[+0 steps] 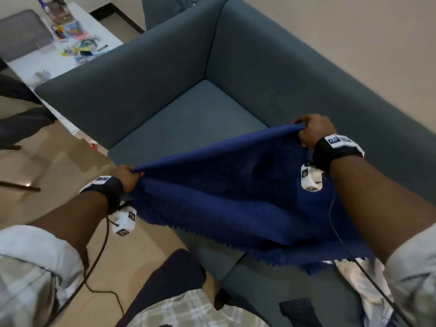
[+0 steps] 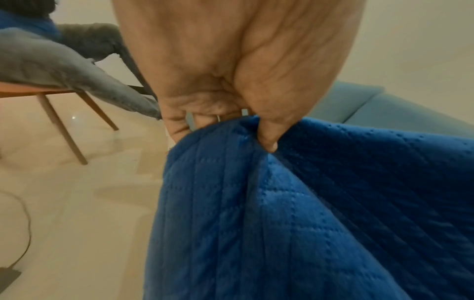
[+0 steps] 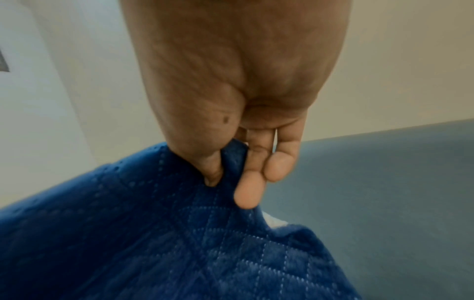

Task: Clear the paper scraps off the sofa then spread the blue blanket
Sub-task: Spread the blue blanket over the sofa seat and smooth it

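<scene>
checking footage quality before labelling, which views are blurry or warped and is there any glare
Head view: wide-angle slightly bends the sofa edges, a small glare spot sits on the floor at left, the blue blanket dim in its folds. Left wrist view: left hand and quilting fairly sharp, chair smeared. Right wrist view: soft all over, fingers of the right hand blurred.

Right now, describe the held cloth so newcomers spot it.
Find the grey-blue fabric sofa. Over its seat, held by the left hand and right hand, hangs the deep-blue quilted blanket. Diamond stitching and saturated colour separate it from the duller upholstery.
</scene>
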`<move>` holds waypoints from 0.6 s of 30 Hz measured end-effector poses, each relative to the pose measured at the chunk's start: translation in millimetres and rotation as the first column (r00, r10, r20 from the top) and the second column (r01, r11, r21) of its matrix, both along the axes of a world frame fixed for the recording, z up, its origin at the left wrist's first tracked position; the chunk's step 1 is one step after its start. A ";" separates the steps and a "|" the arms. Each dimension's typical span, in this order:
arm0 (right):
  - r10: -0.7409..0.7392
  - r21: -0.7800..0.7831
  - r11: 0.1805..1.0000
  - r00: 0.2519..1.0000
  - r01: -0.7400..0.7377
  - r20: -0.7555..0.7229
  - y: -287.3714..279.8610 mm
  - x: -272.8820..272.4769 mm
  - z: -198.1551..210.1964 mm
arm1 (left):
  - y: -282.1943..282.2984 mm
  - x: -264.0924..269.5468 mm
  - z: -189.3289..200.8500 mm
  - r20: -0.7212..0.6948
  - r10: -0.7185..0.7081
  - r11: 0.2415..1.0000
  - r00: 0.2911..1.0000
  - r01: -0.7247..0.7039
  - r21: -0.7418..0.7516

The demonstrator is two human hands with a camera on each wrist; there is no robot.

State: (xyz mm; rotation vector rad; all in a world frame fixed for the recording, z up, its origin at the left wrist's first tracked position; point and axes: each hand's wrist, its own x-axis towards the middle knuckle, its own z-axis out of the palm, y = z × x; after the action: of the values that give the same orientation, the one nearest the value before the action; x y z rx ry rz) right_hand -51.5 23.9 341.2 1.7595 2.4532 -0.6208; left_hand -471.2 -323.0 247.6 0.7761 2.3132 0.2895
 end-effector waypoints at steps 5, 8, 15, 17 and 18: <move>0.031 -0.002 1.000 0.997 -0.031 0.069 23.3 -62.2 -23.7 | -19.8 -32.2 -13.6 0.000 0.207 0.975 0.978 -0.206 0.081; -0.006 0.067 0.998 0.991 -0.003 0.137 40.8 -102.5 -56.9 | -18.4 -66.1 -52.6 -0.004 0.253 0.965 0.967 -0.252 0.071; -0.080 -0.072 0.993 0.986 0.092 0.149 134.7 -229.0 -160.2 | 52.9 -167.5 -174.8 0.004 0.386 0.922 0.922 -0.386 0.006; -0.152 -0.095 0.982 0.984 0.161 0.095 174.4 -277.1 -195.9 | 70.3 -195.1 -200.0 -0.007 0.428 0.903 0.904 -0.428 0.036; -0.192 -0.093 0.976 0.980 0.196 0.052 193.0 -299.3 -211.9 | 77.1 -209.9 -209.0 -0.022 0.454 0.890 0.891 -0.452 0.065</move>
State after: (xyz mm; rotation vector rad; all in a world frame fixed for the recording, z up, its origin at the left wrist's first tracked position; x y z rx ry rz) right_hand -350.8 216.9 129.4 1.9659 2.1997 -0.6975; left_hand -681.1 -245.9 38.6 0.2536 2.5106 0.5552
